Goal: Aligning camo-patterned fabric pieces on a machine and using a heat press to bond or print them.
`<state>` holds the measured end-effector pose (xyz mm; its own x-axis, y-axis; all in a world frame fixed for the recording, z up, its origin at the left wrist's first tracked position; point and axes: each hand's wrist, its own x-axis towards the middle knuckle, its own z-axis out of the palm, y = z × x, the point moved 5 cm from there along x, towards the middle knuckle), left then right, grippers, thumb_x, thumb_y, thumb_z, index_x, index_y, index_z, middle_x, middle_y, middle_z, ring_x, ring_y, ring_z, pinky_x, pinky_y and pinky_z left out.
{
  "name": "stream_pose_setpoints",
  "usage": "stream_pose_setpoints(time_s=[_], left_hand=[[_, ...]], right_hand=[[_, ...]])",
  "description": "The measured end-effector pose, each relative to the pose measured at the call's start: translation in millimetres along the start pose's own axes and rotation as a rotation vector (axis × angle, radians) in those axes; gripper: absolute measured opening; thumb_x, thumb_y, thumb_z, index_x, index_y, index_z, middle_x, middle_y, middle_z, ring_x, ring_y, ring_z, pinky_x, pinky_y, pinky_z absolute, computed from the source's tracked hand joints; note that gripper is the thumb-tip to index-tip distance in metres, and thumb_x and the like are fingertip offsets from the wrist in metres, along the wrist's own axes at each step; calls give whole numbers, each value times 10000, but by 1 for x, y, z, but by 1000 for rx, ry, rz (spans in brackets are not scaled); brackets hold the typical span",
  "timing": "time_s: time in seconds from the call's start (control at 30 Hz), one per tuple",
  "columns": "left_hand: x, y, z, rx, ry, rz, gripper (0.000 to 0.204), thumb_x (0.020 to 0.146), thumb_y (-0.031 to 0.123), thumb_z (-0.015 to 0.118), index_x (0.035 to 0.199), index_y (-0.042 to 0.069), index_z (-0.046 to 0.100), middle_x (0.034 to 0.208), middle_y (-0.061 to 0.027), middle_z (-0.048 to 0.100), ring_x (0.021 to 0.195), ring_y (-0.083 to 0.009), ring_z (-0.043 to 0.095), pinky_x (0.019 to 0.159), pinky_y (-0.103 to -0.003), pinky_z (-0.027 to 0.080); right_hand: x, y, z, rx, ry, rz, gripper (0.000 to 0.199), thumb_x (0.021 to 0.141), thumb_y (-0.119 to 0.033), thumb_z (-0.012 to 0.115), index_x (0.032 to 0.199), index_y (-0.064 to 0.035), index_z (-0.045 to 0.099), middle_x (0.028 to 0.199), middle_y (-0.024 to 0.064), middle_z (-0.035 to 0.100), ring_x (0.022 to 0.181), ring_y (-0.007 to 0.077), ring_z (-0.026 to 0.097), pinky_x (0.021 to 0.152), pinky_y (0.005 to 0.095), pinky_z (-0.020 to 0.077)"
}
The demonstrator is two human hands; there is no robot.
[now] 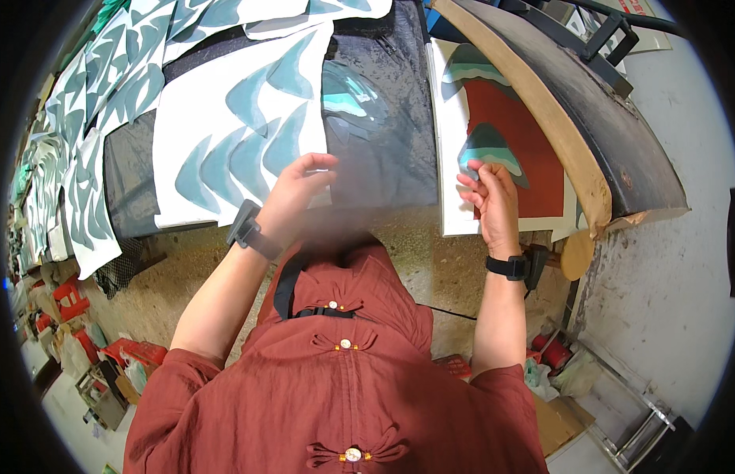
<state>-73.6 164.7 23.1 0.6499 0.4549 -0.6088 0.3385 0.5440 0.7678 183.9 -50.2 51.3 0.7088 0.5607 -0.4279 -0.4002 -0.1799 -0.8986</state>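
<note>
My left hand [302, 188] is over the right edge of a white sheet [174, 158] painted with grey-teal curved shapes. Its thumb and forefinger point right, a little apart, with nothing visible between them. My right hand [494, 197] is above a picture on a board at the right, its fingers curled in near the thumb. The fingertips are by a teal banded, hill-like shape [490, 148] on the red-brown panel [537, 158]. Whether they pinch a small piece there, I cannot make out. Between my hands, teal and white paint smears [347, 95] mark the black, wet-looking table cover [391, 150].
More painted sheets [122, 75] overlap along the left and far side. A dark curved slab with a tan edge [533, 87] borders the picture on the right, beside a pale wall [659, 268]. Red baskets [134, 351] and clutter stand on the floor at lower left.
</note>
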Motion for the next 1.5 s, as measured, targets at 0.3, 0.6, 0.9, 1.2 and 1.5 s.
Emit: stream_pose_setpoints(time_s=[0.3,0.6,0.9,1.2,1.5], left_hand=[[-7,-21,-2,-7,-6,-104,237,948,131,633,1180,85,648,1072,30,614,953,-76,535,882,-244,438],[-30,52,-38,194,-101,417,371,999,282,627,1303,71,608,1281,-44,605,1257,-153,505,1083,-336,374],[-47,43,-142,-32,-400,-69,675,941,350,700,1458,34,403,1303,-82,571,1160,-165,587,1021,-316,440],[-12,54,-193,-185,-425,-46,654,948,174,672,1496,15,353,1365,-131,569,1261,-235,568,1080,-376,443],[120,94,-314,195,-87,-103,538,910,154,654,1410,40,493,1235,-96,634,1113,-185,600,989,-333,480]], right_hand=[[6,-1,-8,-75,204,-245,348,935,-71,685,1248,17,560,1056,112,702,965,151,691,800,247,544],[-78,-40,182,-500,-576,-284,135,967,16,595,1091,34,644,966,92,718,811,125,691,738,249,559],[-21,10,332,-44,-450,113,199,976,-104,646,1145,-4,612,993,86,716,624,67,624,547,204,505],[19,32,385,-87,-268,99,305,975,-146,645,1229,6,569,1065,103,666,709,104,640,548,240,529],[11,63,306,-98,-68,196,304,971,-175,658,1230,-30,593,1026,34,643,889,98,625,689,225,507]])
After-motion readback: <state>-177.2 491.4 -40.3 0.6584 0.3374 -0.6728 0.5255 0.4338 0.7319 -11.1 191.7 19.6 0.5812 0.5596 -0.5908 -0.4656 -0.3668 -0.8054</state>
